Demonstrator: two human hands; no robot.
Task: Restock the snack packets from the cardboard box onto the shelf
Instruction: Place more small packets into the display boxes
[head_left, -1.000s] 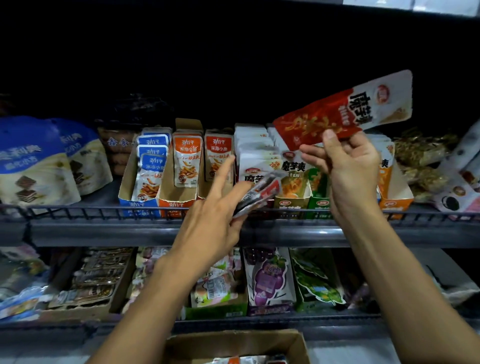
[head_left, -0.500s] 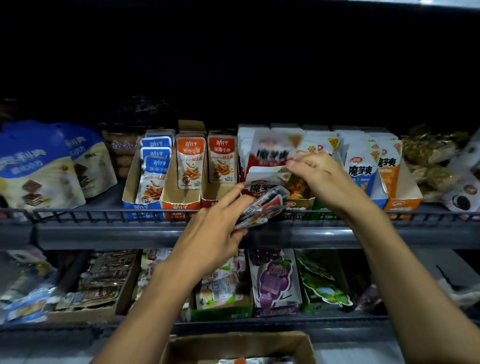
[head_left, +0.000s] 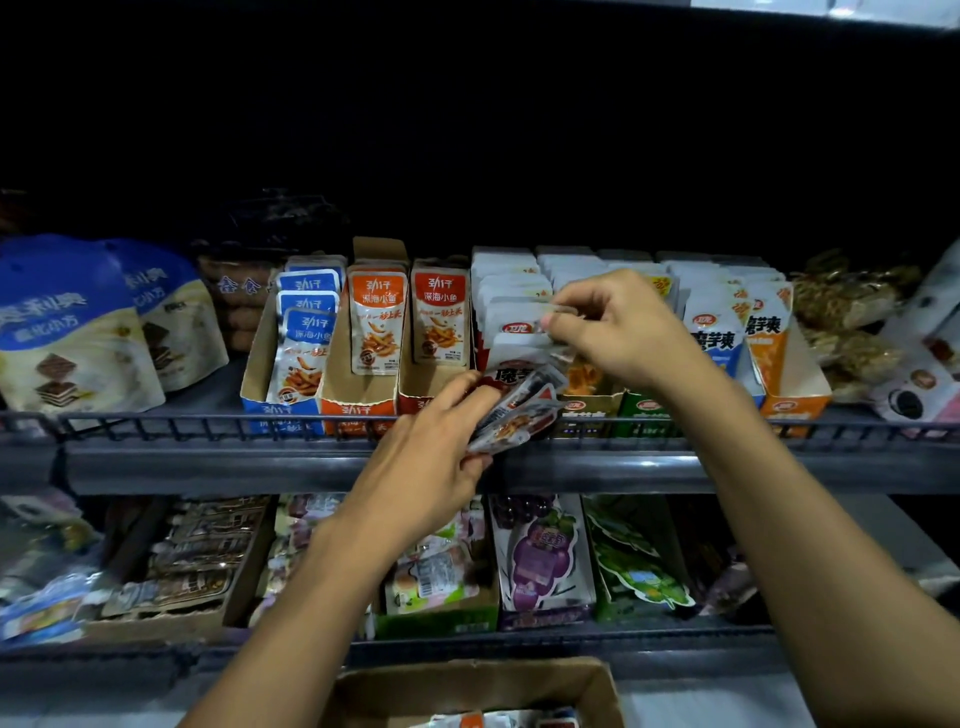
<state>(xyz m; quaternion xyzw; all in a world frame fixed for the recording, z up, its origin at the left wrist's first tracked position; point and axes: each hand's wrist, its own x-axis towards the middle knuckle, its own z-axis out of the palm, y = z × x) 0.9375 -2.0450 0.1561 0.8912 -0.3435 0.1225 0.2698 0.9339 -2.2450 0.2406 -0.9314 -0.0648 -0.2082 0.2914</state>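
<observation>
Right hand (head_left: 618, 327) pinches a shelved packet (head_left: 519, 345); left hand (head_left: 431, 457) grips spare packets (head_left: 519, 415) at its seven o'clock.

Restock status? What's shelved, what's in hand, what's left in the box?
Done: the red tray's row on the upper shelf already holds many packets. In hand: the right hand pinches the top edge of one packet in that row, apparently seating it; the left hand holds a small stack of packets below. Left: that stack, plus a few packets visible in the cardboard box.
</observation>
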